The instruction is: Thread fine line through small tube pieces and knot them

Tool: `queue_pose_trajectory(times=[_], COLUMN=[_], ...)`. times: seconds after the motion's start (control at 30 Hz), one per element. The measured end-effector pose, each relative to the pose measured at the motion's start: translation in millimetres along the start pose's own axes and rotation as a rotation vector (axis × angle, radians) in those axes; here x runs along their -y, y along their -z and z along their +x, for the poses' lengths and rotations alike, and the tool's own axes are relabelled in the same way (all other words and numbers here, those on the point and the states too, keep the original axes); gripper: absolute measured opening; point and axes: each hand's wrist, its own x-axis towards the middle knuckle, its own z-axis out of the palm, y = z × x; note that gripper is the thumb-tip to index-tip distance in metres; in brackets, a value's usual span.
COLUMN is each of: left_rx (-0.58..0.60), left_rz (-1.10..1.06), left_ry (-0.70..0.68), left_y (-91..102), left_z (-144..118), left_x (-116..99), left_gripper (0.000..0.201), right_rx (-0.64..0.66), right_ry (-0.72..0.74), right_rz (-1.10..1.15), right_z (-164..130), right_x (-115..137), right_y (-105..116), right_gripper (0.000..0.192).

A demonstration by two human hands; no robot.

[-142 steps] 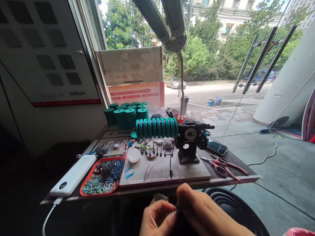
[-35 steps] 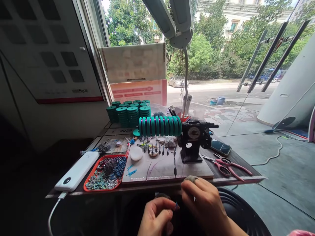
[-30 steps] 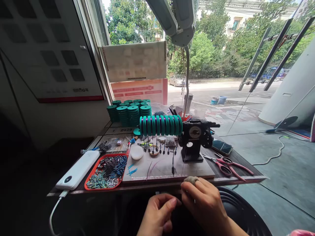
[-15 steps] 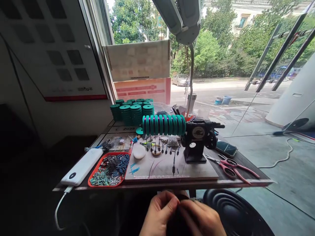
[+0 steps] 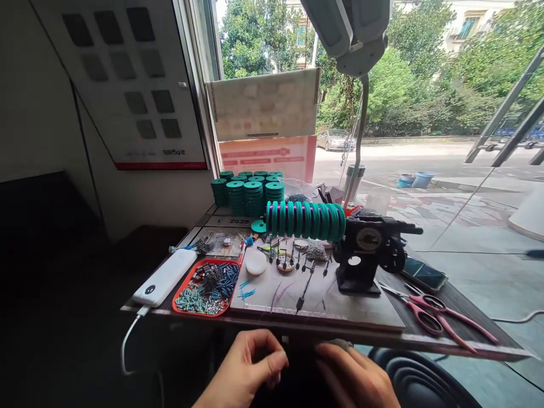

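Observation:
My left hand [image 5: 244, 374] is below the table's front edge, thumb and forefinger pinched together; nothing shows between them. My right hand [image 5: 357, 381] lies close beside it, fingers pointing left, with a grey band [image 5: 340, 343] on one finger; what it holds, if anything, is hidden. Just above the hands, on a grey work board [image 5: 365, 311], thin lines with small dark weights [image 5: 305, 286] hang from a row of teal spools [image 5: 306, 220] mounted on a black hand-crank winder [image 5: 361, 255].
A red tray [image 5: 181, 300] of small blue and silver tubes and a white power bank [image 5: 165, 276] sit at the left. Red scissors [image 5: 433, 314] and a phone [image 5: 425, 273] lie at the right. Stacked teal spools [image 5: 250, 190], a box [image 5: 263, 102] and a lamp [image 5: 357, 34] stand behind. A black round object [image 5: 420, 379] is under the table.
The view has swung left, so the table sits further right. The small blue piece pinched in my left hand earlier no longer shows. Both hands stay low and have drawn slightly apart.

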Motion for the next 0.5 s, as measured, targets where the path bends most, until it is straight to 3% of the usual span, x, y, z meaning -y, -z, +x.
queue_pose_trajectory(times=[0.33, 0.5], left_rx=[0.012, 0.111], left_rz=[0.282, 0.157], left_ry=[-0.029, -0.044], left_y=[27.6, 26.7], left_z=[-16, -10], left_x=[-53, -39], left_gripper=[0.02, 0.023], right_rx=[-0.062, -0.053], right_ry=[0.192, 0.204], right_rz=[-0.057, -0.069], right_z=[48, 57], right_x=[37, 38], right_y=[-19, -37], right_gripper=[0.028, 0.024])
